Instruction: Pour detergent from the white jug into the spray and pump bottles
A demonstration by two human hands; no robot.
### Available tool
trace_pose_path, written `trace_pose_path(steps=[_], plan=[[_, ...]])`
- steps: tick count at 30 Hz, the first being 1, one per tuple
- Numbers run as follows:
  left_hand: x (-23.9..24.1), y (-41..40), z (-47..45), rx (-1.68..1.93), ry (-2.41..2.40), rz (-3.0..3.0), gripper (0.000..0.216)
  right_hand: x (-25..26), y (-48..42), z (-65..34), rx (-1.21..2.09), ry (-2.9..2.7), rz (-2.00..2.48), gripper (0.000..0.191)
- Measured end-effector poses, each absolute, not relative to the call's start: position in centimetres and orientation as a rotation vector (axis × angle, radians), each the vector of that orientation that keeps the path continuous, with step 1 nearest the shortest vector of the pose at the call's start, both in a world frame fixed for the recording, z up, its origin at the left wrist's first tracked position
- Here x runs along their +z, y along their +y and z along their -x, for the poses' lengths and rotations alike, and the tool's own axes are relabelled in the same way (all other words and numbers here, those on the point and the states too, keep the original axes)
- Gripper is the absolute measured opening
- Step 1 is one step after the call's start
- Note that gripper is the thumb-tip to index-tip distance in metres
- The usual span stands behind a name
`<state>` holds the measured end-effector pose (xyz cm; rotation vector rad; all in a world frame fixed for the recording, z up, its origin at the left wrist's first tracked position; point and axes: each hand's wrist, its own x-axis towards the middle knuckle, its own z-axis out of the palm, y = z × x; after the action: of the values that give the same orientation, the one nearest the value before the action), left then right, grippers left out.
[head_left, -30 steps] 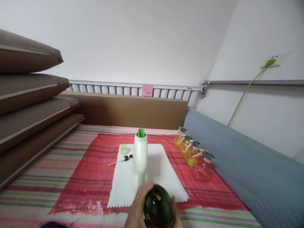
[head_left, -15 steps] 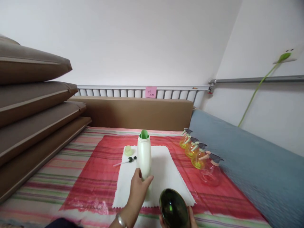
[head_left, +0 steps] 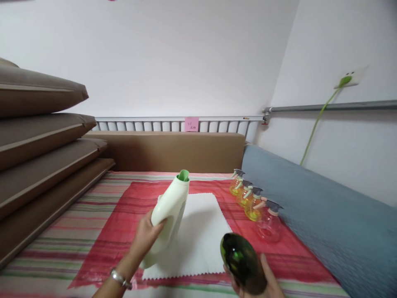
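Observation:
My left hand (head_left: 145, 232) is wrapped round a pale green-white plastic bottle (head_left: 172, 203), lifted and tilted with its mouth toward the upper right. A green tongue-shaped piece (head_left: 183, 175) stands in the bottle's mouth. At the lower right, my right hand (head_left: 269, 283) grips a glossy dark green rounded vessel (head_left: 243, 260), tilted toward the camera; its exact kind is unclear. Beneath the bottle lies a white cloth (head_left: 204, 231) with zigzag edges. The bottle covers most of the cloth's left side.
Several clear spray bottles stand in a row at the right, including one with yellow liquid (head_left: 253, 209) and a pinkish one (head_left: 269, 227). Stacked brown cushions (head_left: 46, 128) rise on the left. A long brown cushion (head_left: 167, 151) and blue padding (head_left: 310, 190) border the red striped covering (head_left: 114, 231).
My left hand has raised the bottle, moved it left and tilted it from upright. My right hand has shifted the dark green vessel right and slightly up. The camera view has turned slightly.

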<state>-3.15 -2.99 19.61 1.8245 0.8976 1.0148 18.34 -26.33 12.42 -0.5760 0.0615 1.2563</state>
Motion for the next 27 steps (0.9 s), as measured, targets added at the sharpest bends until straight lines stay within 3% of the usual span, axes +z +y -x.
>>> trace_pose_path(steps=[9,15,27], plan=[[15.0,-4.0,6.0,0.997,0.921,-2.131,0.028,21.1,-22.9,-21.6,1.018,-0.113,0.800,0.042],[15.1,-4.5,4.4,0.773,0.970,-2.329,0.029,25.0,-20.0,-22.6,0.901,-0.261,0.935,0.038],[18.5,-0.6,1.7,0.677,0.760,-2.302,0.018,25.8,-17.7,-26.3,0.796,-0.364,1.205,0.038]])
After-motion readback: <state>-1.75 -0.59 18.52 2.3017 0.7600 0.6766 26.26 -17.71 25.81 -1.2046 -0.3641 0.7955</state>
